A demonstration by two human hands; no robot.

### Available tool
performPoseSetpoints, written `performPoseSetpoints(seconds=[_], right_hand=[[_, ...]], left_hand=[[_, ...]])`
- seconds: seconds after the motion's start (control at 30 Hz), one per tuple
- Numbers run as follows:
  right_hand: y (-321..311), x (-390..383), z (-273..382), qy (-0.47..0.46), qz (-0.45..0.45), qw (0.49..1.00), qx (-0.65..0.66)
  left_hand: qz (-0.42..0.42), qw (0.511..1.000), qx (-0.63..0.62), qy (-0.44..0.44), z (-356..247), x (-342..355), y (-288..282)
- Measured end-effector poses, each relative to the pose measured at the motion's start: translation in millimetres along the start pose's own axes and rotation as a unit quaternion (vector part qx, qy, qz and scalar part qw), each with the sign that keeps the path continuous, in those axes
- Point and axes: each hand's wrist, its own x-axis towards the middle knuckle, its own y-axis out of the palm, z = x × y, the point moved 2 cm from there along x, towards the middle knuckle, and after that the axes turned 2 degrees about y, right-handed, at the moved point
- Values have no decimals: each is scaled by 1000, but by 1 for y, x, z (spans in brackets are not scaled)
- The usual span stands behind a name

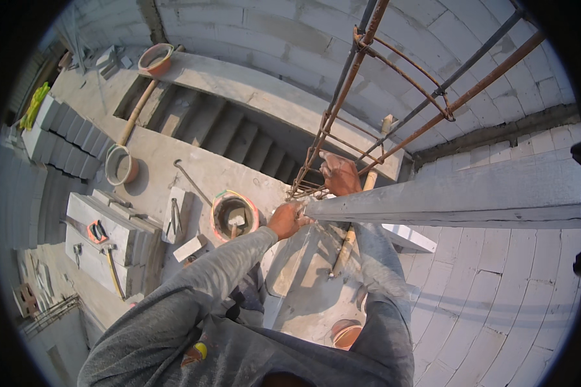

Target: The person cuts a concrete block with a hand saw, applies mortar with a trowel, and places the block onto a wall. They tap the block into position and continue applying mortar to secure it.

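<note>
My left hand (289,220) is closed at the near end of a long grey beam (445,200), at the foot of a rusty rebar cage (332,122). What its fingers hold there is hidden. Just beyond the beam, my right hand (340,174) is raised with curled fingers beside the bars of the cage. Whatever lies within its grip is too small to make out. Close to my left forearm stands a bucket of mortar (235,217) with a trowel (235,222) in it.
Concrete stairs (239,138) drop away through an opening ahead. Stacked pale blocks (100,226) at the left carry a handsaw (97,231) and a hammer (113,267). More buckets (121,166) stand farther off. A block wall (478,290) rises at the right.
</note>
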Motion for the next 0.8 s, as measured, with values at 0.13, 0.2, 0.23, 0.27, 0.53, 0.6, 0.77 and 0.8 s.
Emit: performPoseSetpoints(seconds=[0.13, 0.2, 0.23, 0.27, 0.53, 0.6, 0.77, 0.8], right_hand=[[17, -18, -9, 126, -29, 992, -9], [8, -40, -5, 96, -121, 977, 149], [-1, -56, -1, 72, -143, 979, 123], [-12, -70, 4, 40, -154, 987, 10], [38, -339, 189, 529, -430, 704, 196], [80, -401, 281, 602, -417, 667, 134], [194, -501, 545, 676, -415, 467, 391], [219, -516, 594, 695, -410, 374, 457]], left_hand=[[-4, 998, 40, 51, -3, 2, -1], [2, 998, 32, 49, -5, 2, -1], [4, 998, 29, 51, -6, 2, -3], [5, 997, 36, 64, -8, 3, -3], [113, 990, 6, 85, 9, 21, -6], [196, 958, -210, 9, 18, 27, 2], [260, 957, -129, 5, 37, 61, -2], [250, 960, -123, 2, 41, 72, -1]])
